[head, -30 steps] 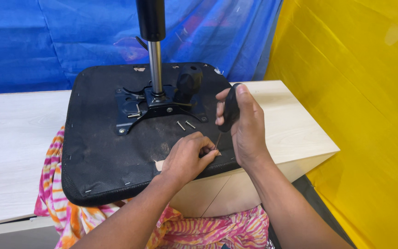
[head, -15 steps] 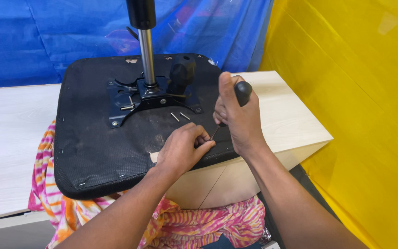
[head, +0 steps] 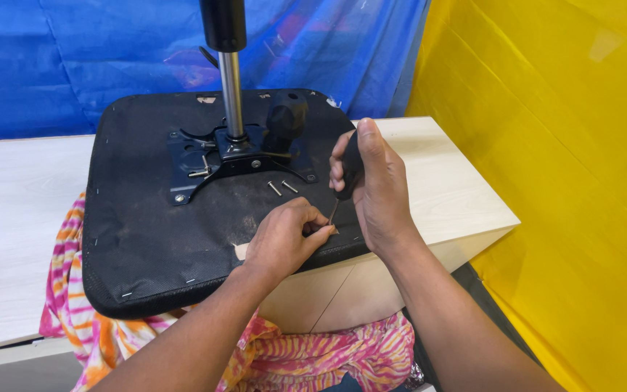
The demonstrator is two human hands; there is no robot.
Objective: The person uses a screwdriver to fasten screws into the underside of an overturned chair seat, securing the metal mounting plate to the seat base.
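Observation:
An upturned black chair seat (head: pixel 139 239) lies on a pale wooden table (head: pixel 444 181), with its metal mounting plate (head: pixel 212 163) and chrome post (head: pixel 231 94) pointing up. My right hand (head: pixel 375 192) is closed around a black-handled screwdriver (head: pixel 348 165) held upright, its thin shaft angled down to the seat's near right edge. My left hand (head: pixel 284 243) pinches something small at the screwdriver tip; what it holds is hidden by the fingers. Two loose screws (head: pixel 281 187) rest on the seat just right of the plate.
A pink, orange and white patterned cloth (head: pixel 313 356) hangs under the seat and over my lap. Blue sheeting (head: pixel 74 58) covers the back wall and yellow sheeting (head: pixel 567 160) stands at the right. A black knob (head: pixel 284 120) sits beside the post.
The view has drifted slightly, so the seat sits a little lower and more left in frame. Both hands stay at the same spot on the seat's edge, screwdriver still upright.

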